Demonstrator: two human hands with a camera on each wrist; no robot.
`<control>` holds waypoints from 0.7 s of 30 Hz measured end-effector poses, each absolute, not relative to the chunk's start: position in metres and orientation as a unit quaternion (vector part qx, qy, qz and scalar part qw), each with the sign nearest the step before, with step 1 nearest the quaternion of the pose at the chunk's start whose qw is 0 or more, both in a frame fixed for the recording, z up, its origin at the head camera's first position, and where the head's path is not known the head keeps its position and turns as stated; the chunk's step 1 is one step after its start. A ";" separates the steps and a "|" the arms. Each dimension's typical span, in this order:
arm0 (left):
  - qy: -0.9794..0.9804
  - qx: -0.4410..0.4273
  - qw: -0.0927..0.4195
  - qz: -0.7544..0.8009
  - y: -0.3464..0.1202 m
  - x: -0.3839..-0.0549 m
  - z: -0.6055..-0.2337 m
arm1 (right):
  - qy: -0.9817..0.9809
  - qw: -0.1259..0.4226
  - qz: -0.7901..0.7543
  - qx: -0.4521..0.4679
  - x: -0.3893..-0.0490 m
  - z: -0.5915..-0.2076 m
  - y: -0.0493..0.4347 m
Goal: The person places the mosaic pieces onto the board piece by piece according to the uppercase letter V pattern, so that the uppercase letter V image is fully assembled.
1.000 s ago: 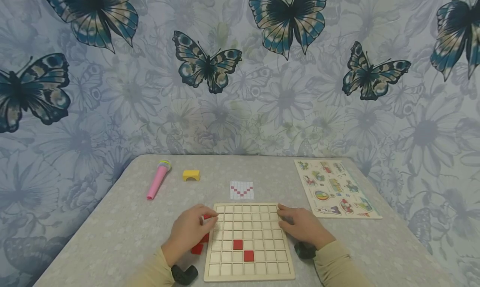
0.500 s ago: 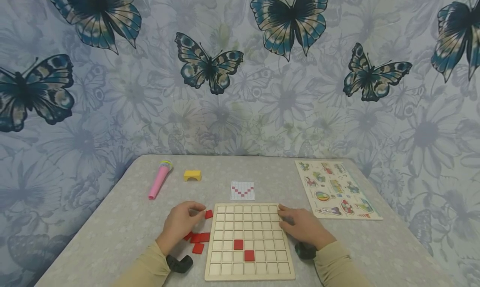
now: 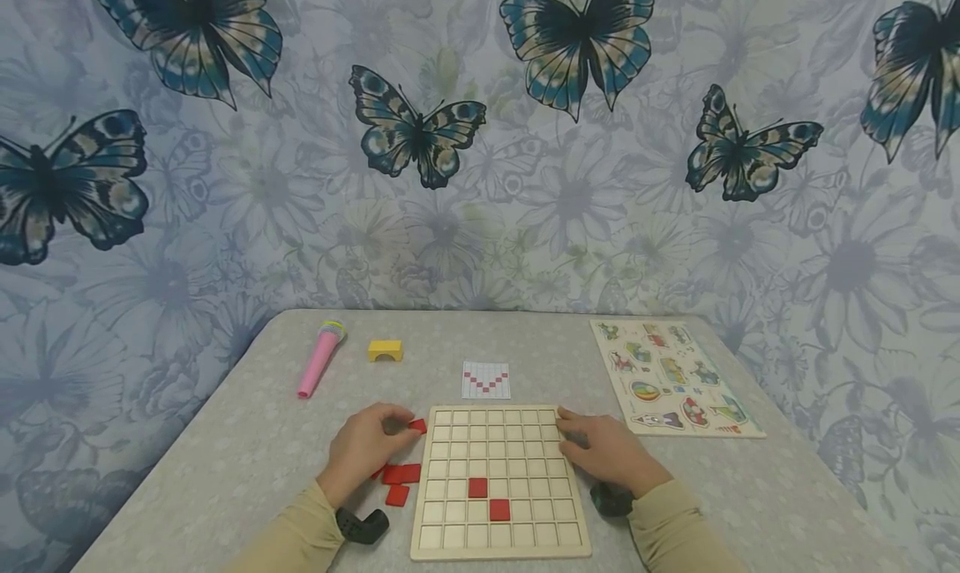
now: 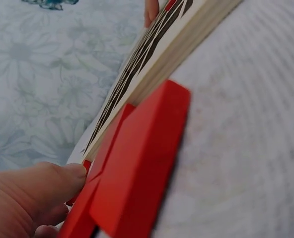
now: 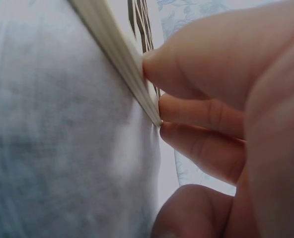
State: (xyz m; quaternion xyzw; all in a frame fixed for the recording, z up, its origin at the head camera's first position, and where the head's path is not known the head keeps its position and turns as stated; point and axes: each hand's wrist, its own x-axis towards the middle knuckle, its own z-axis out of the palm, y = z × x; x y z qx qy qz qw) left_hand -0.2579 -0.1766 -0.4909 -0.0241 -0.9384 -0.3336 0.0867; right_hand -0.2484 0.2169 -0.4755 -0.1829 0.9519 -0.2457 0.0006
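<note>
My left hand is at the far left side of the wooden grid board, thumb and index finger pinching a small red square tile. In the left wrist view the thumb covers part of that tile. More red tiles lie near the wrist, along the board's left edge. Two red tiles, one of them a placed tile, sit diagonally in the grid's cells. My right hand rests its thumb and fingertips against the board's right edge, fingers fairly straight, as the right wrist view shows.
Beyond the board lies a pattern card with a red V of squares. A pink toy microphone and a yellow arch block are at the back left. A picture puzzle board lies at the right.
My left hand drew back left from the board's edge, uncovering a red tile, then moved slightly right and closed thumb and finger on it. The right hand stayed at the edge.
</note>
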 end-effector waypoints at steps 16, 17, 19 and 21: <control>-0.938 -0.025 0.093 -0.333 -0.175 -0.257 -0.489 | 0.952 -0.005 -0.246 -0.181 -0.247 -0.475 0.217; -0.938 -0.025 0.096 -0.333 -0.175 -0.257 -0.489 | 0.952 -0.004 -0.246 -0.181 -0.247 -0.475 0.217; -0.936 -0.023 0.100 -0.337 -0.174 -0.256 -0.488 | 0.953 -0.003 -0.245 -0.180 -0.247 -0.475 0.217; -0.933 -0.027 0.101 -0.344 -0.173 -0.254 -0.487 | 0.953 -0.002 -0.243 -0.180 -0.247 -0.475 0.217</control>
